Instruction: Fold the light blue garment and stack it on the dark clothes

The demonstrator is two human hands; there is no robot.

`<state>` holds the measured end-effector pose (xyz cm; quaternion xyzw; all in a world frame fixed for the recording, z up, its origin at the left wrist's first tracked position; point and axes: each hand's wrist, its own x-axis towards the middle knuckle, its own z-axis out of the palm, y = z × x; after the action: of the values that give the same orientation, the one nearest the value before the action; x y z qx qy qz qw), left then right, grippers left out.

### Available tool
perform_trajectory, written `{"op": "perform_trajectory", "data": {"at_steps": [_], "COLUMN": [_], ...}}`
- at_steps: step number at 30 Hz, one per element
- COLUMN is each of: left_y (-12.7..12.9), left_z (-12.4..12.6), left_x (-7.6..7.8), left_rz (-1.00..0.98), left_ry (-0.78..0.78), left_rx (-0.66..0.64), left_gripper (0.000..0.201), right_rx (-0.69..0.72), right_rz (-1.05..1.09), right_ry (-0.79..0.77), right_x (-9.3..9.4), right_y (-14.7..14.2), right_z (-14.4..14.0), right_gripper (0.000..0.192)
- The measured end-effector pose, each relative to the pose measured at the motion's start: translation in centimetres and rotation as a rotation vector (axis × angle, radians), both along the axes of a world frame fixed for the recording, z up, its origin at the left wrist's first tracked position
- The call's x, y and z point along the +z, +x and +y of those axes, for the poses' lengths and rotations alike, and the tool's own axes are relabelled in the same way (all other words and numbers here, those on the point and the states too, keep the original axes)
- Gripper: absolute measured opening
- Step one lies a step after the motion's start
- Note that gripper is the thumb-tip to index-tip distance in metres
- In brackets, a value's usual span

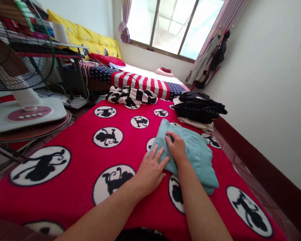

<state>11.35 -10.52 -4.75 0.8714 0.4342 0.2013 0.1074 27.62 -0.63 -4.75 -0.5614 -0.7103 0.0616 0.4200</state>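
A folded light teal garment lies on the red blanket, which is printed with black monkeys in white circles. My left hand rests at the garment's near left edge, its fingers spread over the cloth. On top of the garment sits my right hand, fingers bent and apart, touching the fabric near its left side. Neither hand grips the cloth visibly. What kind of garment it is, I cannot tell from the folds.
A stack of dark folded clothes stands at the far right. Black-and-white cloth lies bunched at the far edge. To the left a fan stands on a round stool. Beyond is a bed with a flag-patterned cover.
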Motion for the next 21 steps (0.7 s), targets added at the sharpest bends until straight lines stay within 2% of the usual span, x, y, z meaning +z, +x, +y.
{"op": "perform_trajectory", "data": {"at_steps": [10, 21], "left_y": [0.02, 0.04], "left_z": [0.02, 0.1], "left_x": [-0.38, -0.05], "left_rz": [0.013, 0.024], "left_ry": [0.023, 0.009], "left_rx": [-0.001, -0.005], "left_gripper": [0.056, 0.057], "right_rx": [-0.007, 0.0], "right_rz": [0.003, -0.001], "right_ry": [-0.007, 0.011], "right_x": [0.14, 0.03], "right_y": [-0.13, -0.11], "right_z": [-0.05, -0.03], "right_gripper": [0.021, 0.02]}}
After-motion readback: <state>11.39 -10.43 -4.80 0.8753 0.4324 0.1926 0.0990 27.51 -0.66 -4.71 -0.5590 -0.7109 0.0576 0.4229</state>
